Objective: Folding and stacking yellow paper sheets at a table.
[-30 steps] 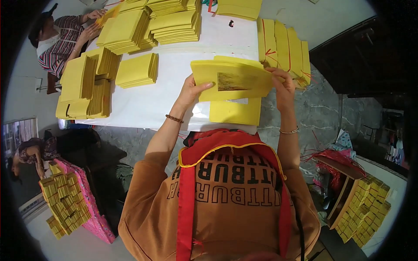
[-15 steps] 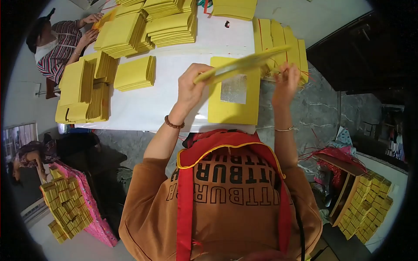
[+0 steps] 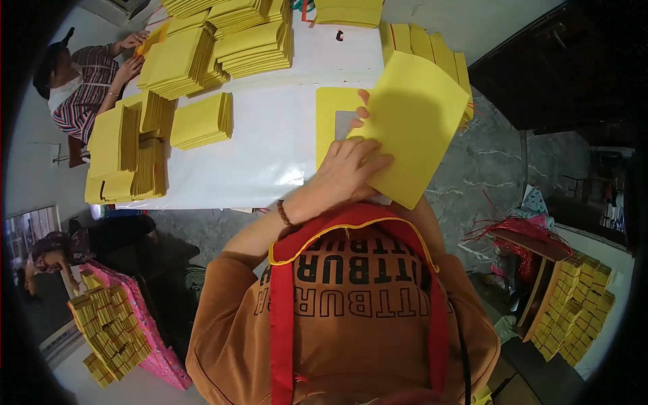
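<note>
left hand point(image 3: 347, 172) fingers curled gripping yellow sheet point(image 3: 412, 125) | right hand fingers point(image 3: 363, 111) behind it, grip unclear

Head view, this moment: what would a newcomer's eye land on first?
First, the big yellow sheet lifted at centre right, gripped by the left hand, with fingertips of the right hand curling over its left edge. Under it a yellow frame with a window lies on the white table. Stacks of yellow envelopes crowd the table's left and far side, where another person works.
</note>
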Demonstrator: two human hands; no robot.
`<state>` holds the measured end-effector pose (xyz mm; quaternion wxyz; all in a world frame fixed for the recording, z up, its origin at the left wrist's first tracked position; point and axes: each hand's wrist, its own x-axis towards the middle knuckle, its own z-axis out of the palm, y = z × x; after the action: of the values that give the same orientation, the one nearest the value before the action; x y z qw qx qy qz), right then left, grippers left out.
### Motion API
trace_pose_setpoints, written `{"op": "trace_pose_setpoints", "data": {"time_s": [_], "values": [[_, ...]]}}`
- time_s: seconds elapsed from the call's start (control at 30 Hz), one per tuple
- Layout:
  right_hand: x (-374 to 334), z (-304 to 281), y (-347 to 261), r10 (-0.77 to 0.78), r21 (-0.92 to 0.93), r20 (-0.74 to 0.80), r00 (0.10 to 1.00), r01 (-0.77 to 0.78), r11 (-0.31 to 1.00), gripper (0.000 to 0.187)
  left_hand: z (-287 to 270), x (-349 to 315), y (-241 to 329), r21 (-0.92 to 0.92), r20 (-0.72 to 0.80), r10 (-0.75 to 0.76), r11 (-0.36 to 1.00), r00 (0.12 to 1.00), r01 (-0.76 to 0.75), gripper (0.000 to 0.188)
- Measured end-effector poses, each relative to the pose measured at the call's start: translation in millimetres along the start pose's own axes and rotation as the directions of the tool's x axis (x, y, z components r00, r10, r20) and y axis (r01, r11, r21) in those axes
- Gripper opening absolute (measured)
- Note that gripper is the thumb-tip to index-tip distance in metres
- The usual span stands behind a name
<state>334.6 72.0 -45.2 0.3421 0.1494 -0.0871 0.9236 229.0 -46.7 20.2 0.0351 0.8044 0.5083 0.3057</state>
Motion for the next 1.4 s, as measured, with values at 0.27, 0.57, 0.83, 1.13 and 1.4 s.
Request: {"op": "trace_pose_setpoints", "data": {"time_s": [0.27, 0.57, 0.83, 1.13, 1.4], "values": [[25, 25, 11, -0.670, -0.945, -0.327, 0.667, -0.218, 0.245, 0.050, -12, 11, 8, -0.884, 0.251, -0.520, 0.220, 0.816, 0.412, 0.063], [20, 32, 2, -0.561, -0.931, -0.310, 0.768, -0.124, 0.343, 0.039, -27, -1, -28, -0.960, 0.119, -0.757, 0.078, 0.643, 0.270, 0.044], [-8, 30, -7, -0.246, -0.683, -0.575, 0.780, -0.292, 0.669, 0.042, -21, -25, -51, -0.958, 0.279, -0.696, -0.158, 0.662, 0.239, 0.050], [-31, 35, -7, -0.062, -0.616, -0.567, 0.822, -0.373, 0.694, 0.045, -19, -35, -50, -0.923, 0.383, -0.590, -0.278, 0.710, 0.267, 0.039], [-41, 26, -11, 0.027, -0.639, -0.589, 0.808, -0.486, 0.597, 0.045, -20, -36, -52, -0.905, 0.422, -0.578, -0.228, 0.699, 0.359, 0.035]]}}
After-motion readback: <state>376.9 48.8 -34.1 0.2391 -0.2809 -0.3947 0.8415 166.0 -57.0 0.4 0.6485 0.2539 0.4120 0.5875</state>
